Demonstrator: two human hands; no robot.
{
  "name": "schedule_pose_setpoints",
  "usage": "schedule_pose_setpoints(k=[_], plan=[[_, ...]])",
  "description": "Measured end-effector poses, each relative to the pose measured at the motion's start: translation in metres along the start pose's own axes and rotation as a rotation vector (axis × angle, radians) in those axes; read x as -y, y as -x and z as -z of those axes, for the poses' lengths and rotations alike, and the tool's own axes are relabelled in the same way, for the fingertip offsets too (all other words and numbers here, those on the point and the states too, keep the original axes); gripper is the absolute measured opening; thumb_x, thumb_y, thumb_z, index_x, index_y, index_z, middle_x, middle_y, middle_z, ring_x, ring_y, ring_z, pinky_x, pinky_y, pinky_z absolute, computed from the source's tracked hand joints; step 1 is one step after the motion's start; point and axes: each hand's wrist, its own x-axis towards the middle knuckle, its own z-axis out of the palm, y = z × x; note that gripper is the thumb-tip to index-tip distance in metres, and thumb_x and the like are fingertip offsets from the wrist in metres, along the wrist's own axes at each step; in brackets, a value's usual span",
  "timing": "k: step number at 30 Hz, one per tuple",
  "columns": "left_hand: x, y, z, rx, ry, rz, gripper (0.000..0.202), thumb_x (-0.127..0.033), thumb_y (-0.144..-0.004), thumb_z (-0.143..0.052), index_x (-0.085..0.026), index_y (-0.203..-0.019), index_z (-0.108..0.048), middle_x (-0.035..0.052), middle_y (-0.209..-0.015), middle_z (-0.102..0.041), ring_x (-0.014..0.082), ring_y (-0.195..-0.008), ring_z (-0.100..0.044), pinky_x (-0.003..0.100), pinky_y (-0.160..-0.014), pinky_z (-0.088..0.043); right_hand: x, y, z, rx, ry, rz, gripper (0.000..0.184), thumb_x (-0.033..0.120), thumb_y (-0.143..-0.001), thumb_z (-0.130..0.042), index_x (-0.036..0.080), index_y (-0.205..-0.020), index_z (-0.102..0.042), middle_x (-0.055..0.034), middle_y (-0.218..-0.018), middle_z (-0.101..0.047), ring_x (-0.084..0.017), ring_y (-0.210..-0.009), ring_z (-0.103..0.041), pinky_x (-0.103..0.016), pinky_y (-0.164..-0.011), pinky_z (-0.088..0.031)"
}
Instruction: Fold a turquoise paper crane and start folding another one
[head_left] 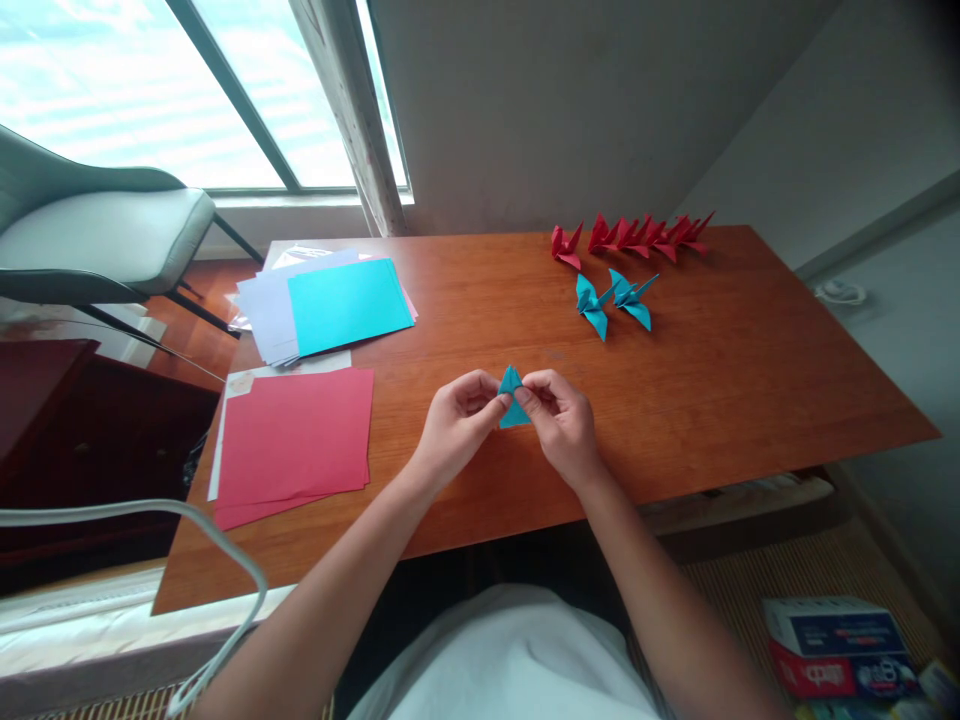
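Between my hands is a small piece of folded blue paper (pixel 514 412), pointed at the top and wider at the bottom. My left hand (pixel 469 410) pinches its left edge between thumb and fingers. On the opposite edge, my right hand (pixel 559 410) grips with the thumb laid across the front. Both hands are closed on the paper just above the wooden table (pixel 465 300). Beyond them stand two blue paper cranes (pixel 592 305). A row of several red paper cranes (pixel 649 238) lines the table's far edge. The fingertips behind the paper are hidden.
Red paper sheets (pixel 300 435) lie at the table's left, with blue sheets (pixel 352 305) on white ones (pixel 262 310) behind them. A white cable (pixel 217 535) curves past the near left corner. A chair (pixel 105 230) stands by the window; boxes (pixel 840 645) sit low at right.
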Motion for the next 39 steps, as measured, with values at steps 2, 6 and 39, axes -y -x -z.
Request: schedule_pose_setpoints(k=[2, 6, 39], plan=[[0.0011, -0.0005, 0.0003, -0.023, -0.041, -0.031, 0.029, -0.045, -0.081, -0.077, -0.017, -0.080, -0.067, 0.0015, -0.075, -0.067, 0.0137, -0.067, -0.061, 0.024, -0.061, -0.050, -0.0005, -0.0009, -0.0001, 0.005, -0.001, -0.020, 0.017, 0.040, -0.093, -0.066, 0.024, -0.087, -0.065, 0.0010, -0.079, -0.066, -0.015, -0.072, -0.061, -0.029, -0.067, -0.049], [0.0039, -0.0002, 0.0024, -0.144, -0.175, -0.139, 0.021, -0.038, -0.083, -0.075, -0.018, -0.079, -0.069, 0.0014, -0.073, -0.068, 0.0129, -0.065, -0.060, 0.024, -0.061, -0.050, -0.0003, -0.0007, -0.0020, -0.067, 0.111, 0.000, 0.020, 0.043, -0.092, -0.068, 0.024, -0.090, -0.064, -0.0002, -0.086, -0.066, -0.015, -0.077, -0.062, -0.028, -0.068, -0.049], [-0.0011, 0.0033, -0.0033, -0.013, 0.113, -0.098, 0.021, -0.032, -0.085, -0.077, -0.016, -0.097, -0.070, 0.0126, -0.119, -0.075, 0.0263, -0.118, -0.068, 0.038, -0.103, -0.054, 0.0043, 0.0026, -0.0030, 0.043, 0.114, 0.045, 0.017, 0.032, -0.097, -0.058, 0.025, -0.112, -0.059, -0.0064, -0.116, -0.067, -0.021, -0.104, -0.065, -0.030, -0.075, -0.055]])
